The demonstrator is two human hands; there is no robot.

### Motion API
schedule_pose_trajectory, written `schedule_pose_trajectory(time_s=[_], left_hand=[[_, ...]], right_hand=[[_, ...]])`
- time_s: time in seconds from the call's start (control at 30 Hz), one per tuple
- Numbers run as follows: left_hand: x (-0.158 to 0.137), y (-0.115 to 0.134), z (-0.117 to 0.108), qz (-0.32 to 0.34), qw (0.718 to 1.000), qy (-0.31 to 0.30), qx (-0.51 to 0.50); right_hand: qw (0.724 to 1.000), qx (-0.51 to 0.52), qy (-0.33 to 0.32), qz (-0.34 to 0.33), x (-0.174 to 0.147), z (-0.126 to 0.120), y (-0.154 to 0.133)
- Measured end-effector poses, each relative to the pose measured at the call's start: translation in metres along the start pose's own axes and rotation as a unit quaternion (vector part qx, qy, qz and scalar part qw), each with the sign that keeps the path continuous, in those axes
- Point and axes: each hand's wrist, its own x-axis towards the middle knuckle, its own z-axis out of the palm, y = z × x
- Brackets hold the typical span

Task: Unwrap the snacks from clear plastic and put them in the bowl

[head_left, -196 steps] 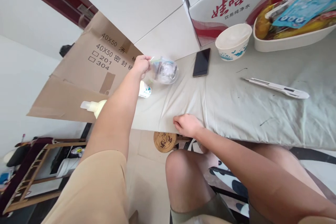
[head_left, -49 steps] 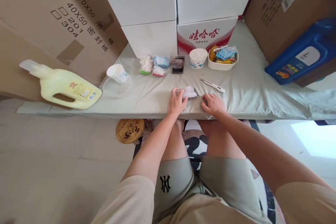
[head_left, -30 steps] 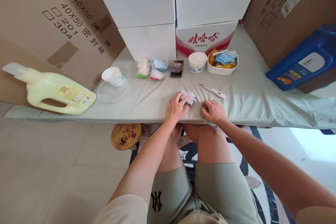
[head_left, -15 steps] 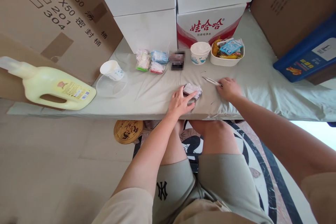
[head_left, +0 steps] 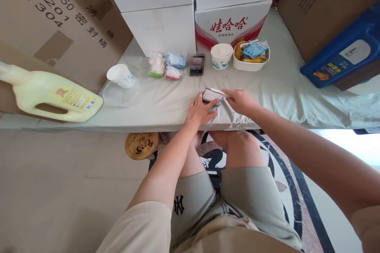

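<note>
My left hand (head_left: 201,110) grips a small packet wrapped in clear plastic (head_left: 211,95), thumb on its near right side and fingers along its left, pressing it to the cloth. A slim white utility knife (head_left: 219,92) is in my right hand (head_left: 241,101). Its narrow dark tip lies across the packet's far edge; whether it cuts into the wrap I cannot tell. Behind the packet sit several small plastic-wrapped bundles (head_left: 175,61) in blue, green and red-white. Beside them is a dark item (head_left: 196,65), blurred out.
A paper cup (head_left: 221,56) and a white tub of sachets (head_left: 251,65) stand at the back, before white boxes (head_left: 166,27). To the left are another paper cup (head_left: 121,76) in a clear bowl and a yellow bottle (head_left: 56,95). A blue jug (head_left: 341,53) leans at right.
My right hand has moved left with the utility knife, from the bare cloth to the packet. My left hand stays on the packet. The whole view has shifted slightly.
</note>
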Motion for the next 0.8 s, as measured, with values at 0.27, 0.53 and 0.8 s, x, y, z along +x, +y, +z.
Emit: schedule_pose_trajectory(time_s=[0.27,0.53,0.8], left_hand=[[-0.002,0.001,0.0,0.002,1.0,0.02,0.01],[-0.001,-0.003,0.006,0.012,0.999,0.034,0.003],[-0.003,-0.006,0.009,0.037,0.998,0.049,-0.017]], right_hand=[[0.997,-0.069,-0.037,0.028,0.003,0.004,-0.006],[0.992,-0.087,-0.084,0.033,0.013,0.002,-0.011],[0.992,-0.086,-0.085,0.038,0.007,0.004,-0.004]])
